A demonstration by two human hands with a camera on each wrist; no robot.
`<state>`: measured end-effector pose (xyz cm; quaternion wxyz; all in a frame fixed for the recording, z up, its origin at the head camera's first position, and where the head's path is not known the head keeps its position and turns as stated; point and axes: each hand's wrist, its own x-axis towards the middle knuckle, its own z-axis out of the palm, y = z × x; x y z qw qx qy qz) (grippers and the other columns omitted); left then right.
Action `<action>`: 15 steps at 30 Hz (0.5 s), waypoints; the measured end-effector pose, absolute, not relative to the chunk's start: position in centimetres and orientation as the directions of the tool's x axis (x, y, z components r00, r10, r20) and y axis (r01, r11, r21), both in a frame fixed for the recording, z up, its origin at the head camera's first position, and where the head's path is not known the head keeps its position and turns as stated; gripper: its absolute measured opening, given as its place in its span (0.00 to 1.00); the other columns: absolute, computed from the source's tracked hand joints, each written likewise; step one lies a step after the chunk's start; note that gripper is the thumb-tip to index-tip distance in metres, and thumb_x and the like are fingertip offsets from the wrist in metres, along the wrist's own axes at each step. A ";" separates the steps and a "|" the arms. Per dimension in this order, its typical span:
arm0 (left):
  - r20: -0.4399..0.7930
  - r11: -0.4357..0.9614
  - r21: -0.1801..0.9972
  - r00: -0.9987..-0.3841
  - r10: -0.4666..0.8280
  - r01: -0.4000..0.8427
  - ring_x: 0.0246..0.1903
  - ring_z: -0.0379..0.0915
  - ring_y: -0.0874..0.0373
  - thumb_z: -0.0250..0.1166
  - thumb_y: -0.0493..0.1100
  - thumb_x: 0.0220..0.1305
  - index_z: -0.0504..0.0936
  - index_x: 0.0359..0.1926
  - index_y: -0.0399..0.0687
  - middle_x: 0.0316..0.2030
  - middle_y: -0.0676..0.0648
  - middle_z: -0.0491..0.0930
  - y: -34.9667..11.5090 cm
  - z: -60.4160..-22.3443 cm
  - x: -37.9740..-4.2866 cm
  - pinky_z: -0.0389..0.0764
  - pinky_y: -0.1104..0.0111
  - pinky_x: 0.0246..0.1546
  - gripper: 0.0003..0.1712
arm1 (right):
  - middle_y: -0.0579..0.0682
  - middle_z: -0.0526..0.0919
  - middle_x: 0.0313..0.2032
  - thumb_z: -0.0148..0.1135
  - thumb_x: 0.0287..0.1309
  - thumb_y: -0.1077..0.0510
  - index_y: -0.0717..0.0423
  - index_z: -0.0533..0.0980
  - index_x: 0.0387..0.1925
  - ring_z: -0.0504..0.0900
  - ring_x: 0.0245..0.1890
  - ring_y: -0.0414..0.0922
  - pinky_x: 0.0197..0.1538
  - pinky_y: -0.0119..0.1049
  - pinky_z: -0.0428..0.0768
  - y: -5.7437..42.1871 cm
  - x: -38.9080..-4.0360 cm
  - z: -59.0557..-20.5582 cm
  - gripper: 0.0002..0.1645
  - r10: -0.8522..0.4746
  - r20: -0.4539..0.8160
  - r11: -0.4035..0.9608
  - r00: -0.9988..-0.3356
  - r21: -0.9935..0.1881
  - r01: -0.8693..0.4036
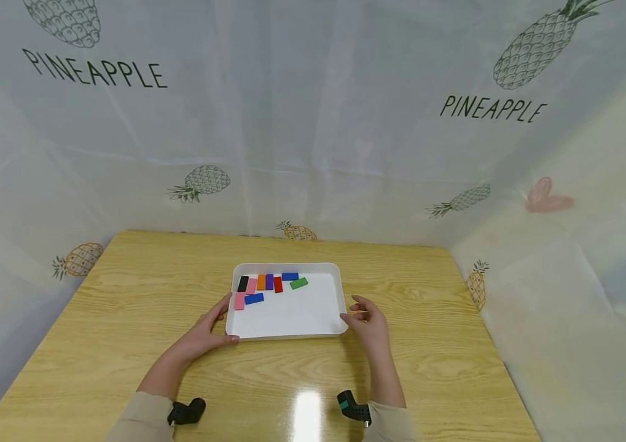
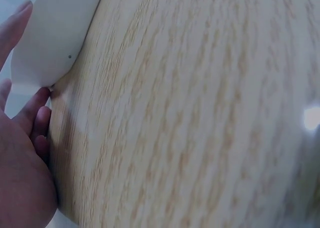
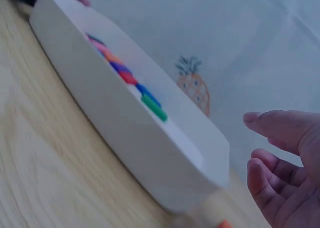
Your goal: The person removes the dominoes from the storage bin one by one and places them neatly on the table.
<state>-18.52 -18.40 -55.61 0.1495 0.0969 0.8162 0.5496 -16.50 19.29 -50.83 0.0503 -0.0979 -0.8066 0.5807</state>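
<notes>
White tray, shallow, lying flat on the wooden tabletop between the two hands. Contents: nine coloured blocks, mostly toward the far left: black block, pink block, orange block, purple block and red block roughly in a row; blue block lengthwise near the far wall; green block askew; second pink block and second blue block nearer the front. Far wall presumably serves as a stop, keeping the row lined up. Left hand: fingers extended along the left side, thumb at the near corner, likely steadying the tray. Right hand: fingers loosely bent, holding nothing, beside the near right corner. Views: in the head view a right fingertip seems to meet the rim; right wrist shows a gap. Left wrist, without blocks, adds a small dark dot on the outer wall.
</notes>
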 end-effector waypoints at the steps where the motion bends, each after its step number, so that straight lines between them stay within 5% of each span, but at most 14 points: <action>1: -0.137 0.377 0.926 -0.936 0.323 -0.006 0.67 0.50 0.37 0.76 0.44 0.52 0.47 0.78 0.55 0.71 0.38 0.57 -18.4 -55.6 -18.5 0.51 0.36 0.63 0.60 | 0.57 0.78 0.43 0.73 0.52 0.63 0.64 0.74 0.59 0.73 0.36 0.46 0.31 0.28 0.74 18.8 -16.6 -50.7 0.32 0.208 -0.031 0.305 -0.978 -0.947 0.095; 9: -0.141 0.384 0.923 -0.938 0.317 -0.008 0.66 0.50 0.37 0.76 0.44 0.52 0.47 0.78 0.55 0.71 0.38 0.57 -18.4 -55.6 -18.5 0.51 0.37 0.63 0.60 | 0.63 0.79 0.42 0.73 0.49 0.66 0.65 0.76 0.56 0.74 0.32 0.45 0.28 0.28 0.73 15.0 -17.5 -50.1 0.30 0.148 -0.017 0.250 -0.989 -0.967 0.054; 15: -0.150 0.400 0.917 -0.938 0.312 -0.014 0.67 0.50 0.37 0.76 0.46 0.52 0.47 0.78 0.57 0.72 0.38 0.56 -18.5 -55.6 -18.5 0.50 0.36 0.63 0.60 | 0.58 0.80 0.39 0.74 0.49 0.65 0.64 0.77 0.56 0.74 0.31 0.45 0.30 0.28 0.74 13.2 -18.8 -51.0 0.30 0.142 -0.047 0.263 -0.989 -0.961 0.084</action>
